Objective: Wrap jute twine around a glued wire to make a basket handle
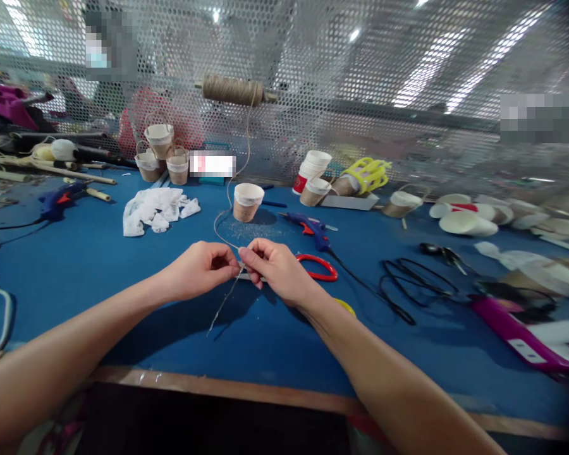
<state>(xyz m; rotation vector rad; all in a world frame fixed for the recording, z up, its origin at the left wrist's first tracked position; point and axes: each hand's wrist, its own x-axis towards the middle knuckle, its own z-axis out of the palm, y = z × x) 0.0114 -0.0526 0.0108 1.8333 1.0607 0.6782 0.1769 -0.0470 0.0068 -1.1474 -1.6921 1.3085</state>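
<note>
Both my hands meet over the middle of the blue table, pinching a thin piece of twine (224, 304). My left hand (201, 270) has thumb and forefinger closed on it; my right hand (274, 268) grips it just alongside. The frayed end hangs down toward me, while the other side runs up to a twine spool (232, 90) on the mesh. Red-handled scissors (330, 270) lie partly hidden beneath my right hand. Beyond my hands stands a small brown cup with a white lining (247, 203).
A blue glue gun (313, 229) with a black cord lies to the right. White cloth pieces (159, 210) sit left of the cup. Several handled cups (159, 142) are stacked behind them. Another glue gun (59, 199) rests far left. A purple object (521, 332) lies at right.
</note>
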